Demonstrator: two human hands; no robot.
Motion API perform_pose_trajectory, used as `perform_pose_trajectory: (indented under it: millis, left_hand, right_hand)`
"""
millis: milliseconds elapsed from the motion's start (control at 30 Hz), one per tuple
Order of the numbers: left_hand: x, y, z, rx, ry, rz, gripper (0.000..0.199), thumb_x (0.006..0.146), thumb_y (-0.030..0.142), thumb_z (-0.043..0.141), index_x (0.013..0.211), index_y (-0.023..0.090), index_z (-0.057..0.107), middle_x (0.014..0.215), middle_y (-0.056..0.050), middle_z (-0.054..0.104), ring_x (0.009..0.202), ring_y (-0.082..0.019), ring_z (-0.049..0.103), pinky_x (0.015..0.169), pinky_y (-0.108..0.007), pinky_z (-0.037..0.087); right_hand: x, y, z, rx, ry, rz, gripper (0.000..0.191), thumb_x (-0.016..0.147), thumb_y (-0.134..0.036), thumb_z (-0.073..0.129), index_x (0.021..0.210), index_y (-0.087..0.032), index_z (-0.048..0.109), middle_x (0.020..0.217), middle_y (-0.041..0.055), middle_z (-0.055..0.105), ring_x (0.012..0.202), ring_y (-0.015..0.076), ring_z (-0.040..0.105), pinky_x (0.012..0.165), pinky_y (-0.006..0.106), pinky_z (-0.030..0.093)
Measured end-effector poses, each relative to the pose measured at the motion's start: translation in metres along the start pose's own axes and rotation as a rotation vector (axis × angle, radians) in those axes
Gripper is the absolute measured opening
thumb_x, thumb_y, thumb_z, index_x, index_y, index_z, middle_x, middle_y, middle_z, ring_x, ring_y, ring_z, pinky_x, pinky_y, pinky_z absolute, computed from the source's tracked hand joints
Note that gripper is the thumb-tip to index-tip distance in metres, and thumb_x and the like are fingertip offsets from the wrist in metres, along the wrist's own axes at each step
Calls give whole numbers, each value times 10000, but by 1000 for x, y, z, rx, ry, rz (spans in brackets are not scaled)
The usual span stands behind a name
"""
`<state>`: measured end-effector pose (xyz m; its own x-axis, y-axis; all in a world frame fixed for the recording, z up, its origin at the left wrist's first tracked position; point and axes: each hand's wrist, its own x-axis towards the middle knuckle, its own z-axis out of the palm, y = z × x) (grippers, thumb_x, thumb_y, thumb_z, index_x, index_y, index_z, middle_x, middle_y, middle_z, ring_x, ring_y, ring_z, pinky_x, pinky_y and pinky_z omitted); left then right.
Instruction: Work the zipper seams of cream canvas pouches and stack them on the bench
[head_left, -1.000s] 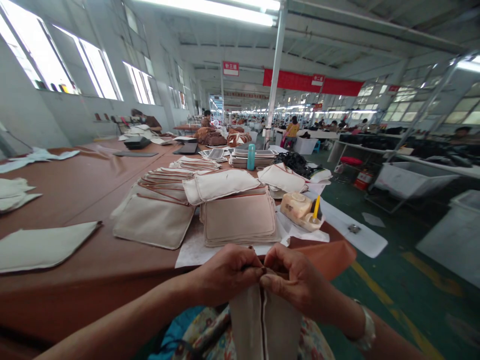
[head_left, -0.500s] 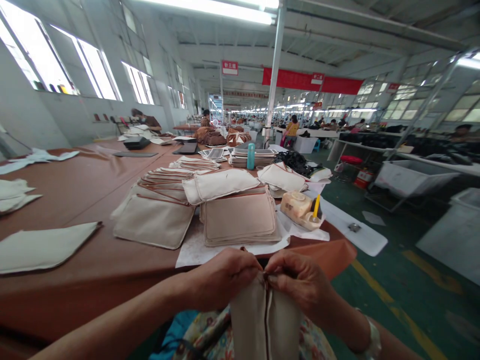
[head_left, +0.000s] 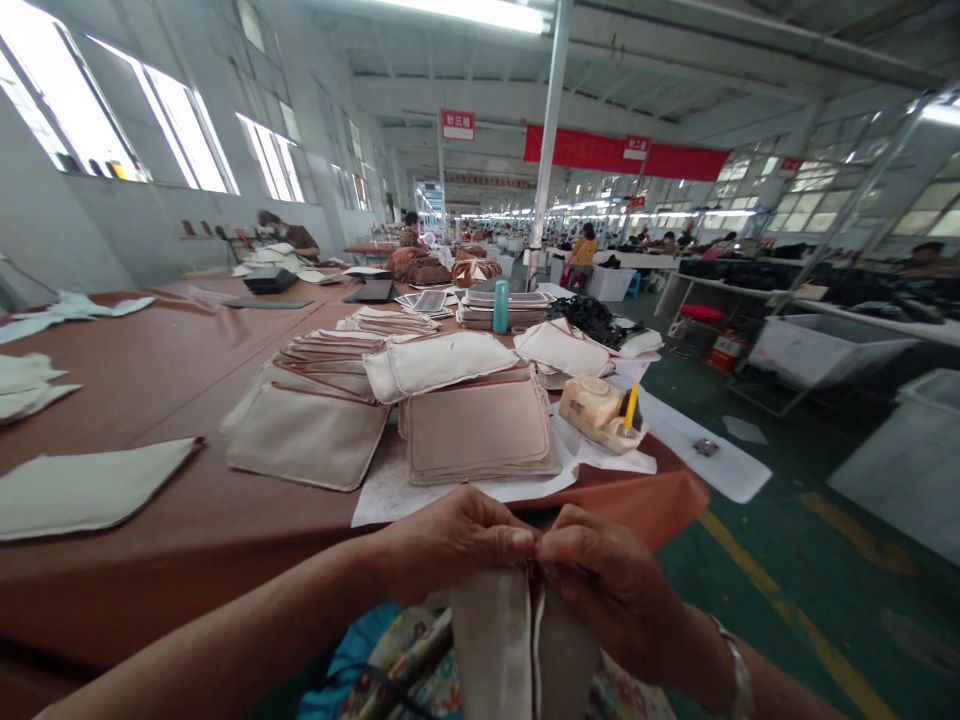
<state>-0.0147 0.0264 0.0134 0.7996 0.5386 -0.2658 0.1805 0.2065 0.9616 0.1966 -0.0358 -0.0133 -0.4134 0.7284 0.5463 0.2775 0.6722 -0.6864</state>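
My left hand and my right hand pinch the top edge of a beige canvas pouch, held upright just in front of my body. My fingertips meet at a dark-edged seam or zip running down its middle; my fingers hide its upper end. Beyond my hands, on white paper at the brown table's edge, lies a stack of beige pouches with tan piping. A padded white pouch rests against that stack.
A teal bottle stands among stacked flat pieces on the brown table. A plastic tub with a yellow pen is at the right. White bins stand on the green floor. Co-workers sit farther back.
My two hands have drawn closer together at the top of the pouch, with the fingertips now meeting over the seam. The whole view has tilted slightly.
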Motion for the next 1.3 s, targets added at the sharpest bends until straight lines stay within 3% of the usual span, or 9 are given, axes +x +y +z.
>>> perform_pose_trajectory:
  millis: [167,233,333,433,533,600,833,1000,1300]
  left_hand:
    - [-2,6,-1,70,-111,151,373,844,473,710,889,105,747,957,-74,683,858,-185,552,780,-262,423]
    - [-4,9,-1,126,-120,185,347,877,448,677,863,105,729,982,-75,680,857,-177,549,771,-250,420]
    - [-8,13,-1,257,-81,197,305,919,404,621,882,112,703,869,-29,641,757,-131,506,678,-203,395]
    - [-10,19,1,424,-18,192,282,920,379,604,867,114,685,717,27,531,654,-96,419,581,-169,341]
    - [-12,24,4,569,30,216,282,912,375,592,838,117,678,695,35,509,630,-89,403,554,-160,329]
    - [-14,24,7,588,33,246,299,911,390,587,829,114,667,698,30,508,631,-92,404,553,-163,330]
    - [-16,11,7,192,-33,234,472,860,549,654,891,79,675,767,-40,590,689,-133,476,634,-220,399]
    - [-20,26,1,251,-29,212,627,989,603,372,925,88,724,894,-89,659,751,-152,524,655,-221,413]
    - [-19,40,14,383,-182,173,450,933,513,557,670,159,463,620,57,306,552,-78,254,477,-212,209]
  right_hand:
    - [-10,4,-4,-50,-74,-60,107,933,-156,489,986,-231,545,810,27,528,718,184,513,661,310,394]
    - [-12,4,-6,34,-38,49,36,941,-247,517,971,-229,521,814,20,528,709,182,500,651,301,396]
    - [-6,-2,-11,194,-16,310,231,1003,-409,432,939,-208,528,789,8,510,673,161,456,603,272,381]
    - [9,-9,-18,240,-146,397,410,1035,-473,348,816,-182,538,754,0,484,672,143,428,602,257,361]
    - [21,-11,-23,245,-298,368,420,1003,-488,456,731,-172,510,702,-24,431,632,116,368,548,233,299]
    - [22,-9,-22,285,-327,317,396,983,-475,512,734,-167,509,685,-33,411,614,105,342,532,225,274]
    - [10,-2,-15,408,-252,265,350,976,-453,520,778,-165,523,701,-24,424,627,112,356,553,236,282]
    - [13,-16,-27,252,-281,223,294,1008,-381,462,801,-180,515,761,-10,456,686,133,404,621,250,340]
    - [19,-32,-35,155,-373,228,247,1006,-356,458,828,-192,509,771,-13,494,688,133,434,618,240,350]
